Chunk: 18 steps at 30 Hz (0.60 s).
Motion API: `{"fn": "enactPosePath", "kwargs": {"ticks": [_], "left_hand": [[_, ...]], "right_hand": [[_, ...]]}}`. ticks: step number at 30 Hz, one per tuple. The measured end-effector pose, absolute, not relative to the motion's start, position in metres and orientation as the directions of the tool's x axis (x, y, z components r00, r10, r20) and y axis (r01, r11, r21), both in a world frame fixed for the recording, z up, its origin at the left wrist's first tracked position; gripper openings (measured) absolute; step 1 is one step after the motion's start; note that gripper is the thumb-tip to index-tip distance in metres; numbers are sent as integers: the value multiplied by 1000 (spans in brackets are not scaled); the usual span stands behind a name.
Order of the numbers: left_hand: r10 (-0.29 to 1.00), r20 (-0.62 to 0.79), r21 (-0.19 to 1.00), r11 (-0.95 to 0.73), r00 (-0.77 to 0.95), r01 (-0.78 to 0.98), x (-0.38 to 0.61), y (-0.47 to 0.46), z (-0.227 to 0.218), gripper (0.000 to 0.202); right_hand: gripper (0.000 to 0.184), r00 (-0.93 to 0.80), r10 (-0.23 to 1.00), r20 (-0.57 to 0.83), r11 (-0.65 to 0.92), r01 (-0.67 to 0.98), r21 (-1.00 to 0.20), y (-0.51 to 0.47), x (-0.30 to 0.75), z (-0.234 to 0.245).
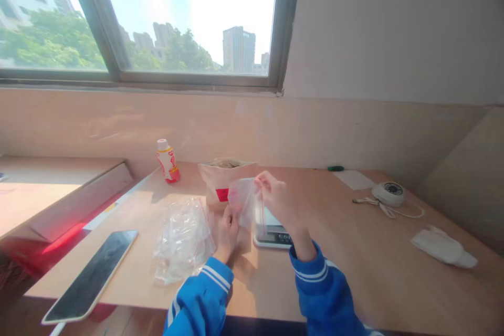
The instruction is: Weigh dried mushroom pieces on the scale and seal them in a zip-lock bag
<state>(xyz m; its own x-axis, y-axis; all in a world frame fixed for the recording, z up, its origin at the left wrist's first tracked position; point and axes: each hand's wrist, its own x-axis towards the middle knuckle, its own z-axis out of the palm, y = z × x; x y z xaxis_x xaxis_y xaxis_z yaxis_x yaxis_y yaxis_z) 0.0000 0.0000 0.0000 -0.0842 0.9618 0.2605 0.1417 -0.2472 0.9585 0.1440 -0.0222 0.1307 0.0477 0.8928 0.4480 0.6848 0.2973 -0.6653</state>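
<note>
Right hand (277, 202) pinches the red-lined edge of a clear zip bag (244, 202), fingertips pressed together, while my left hand (228, 233) holds its lower part. Just beyond sit a digital kitchen scale (271, 233) and a paper bag (220, 184); loose plastic bags (183, 241) lie to my left, near a smartphone (90, 273).

A person's right hand (275, 200) had room to pass rightward over the wooden desk (346, 273), from the digital scale (271, 236) toward a white packet (443, 245), while a paper bag (222, 184) stood in the way ahead and a heap of plastic bags (183, 241) crowded the left hand (229, 233).
</note>
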Motion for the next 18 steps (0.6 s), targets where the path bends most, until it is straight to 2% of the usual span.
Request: {"fn": "enactPosePath", "kwargs": {"ticks": [5, 8, 12, 15, 18], "left_hand": [[974, 189, 981, -180, 122, -78, 6, -20, 3, 60], [951, 206, 971, -169, 231, -171, 6, -40, 19, 53], [944, 246, 943, -180, 221, -279, 0, -65, 37, 44], [934, 265, 957, -223, 239, -188, -4, -76, 44, 38], [912, 223, 974, -224, 346, -35, -7, -81, 50, 35]], "right_hand": [[27, 328, 826, 458, 302, 429, -852, -35, 147, 113], [30, 439, 788, 432, 328, 295, -898, -44, 148, 116], [30, 511, 723, 464, 359, 296, -885, -53, 150, 121], [31, 529, 691, 493, 368, 328, -870, -57, 152, 119], [32, 521, 666, 534, 388, 370, -844, -59, 154, 115]]}}
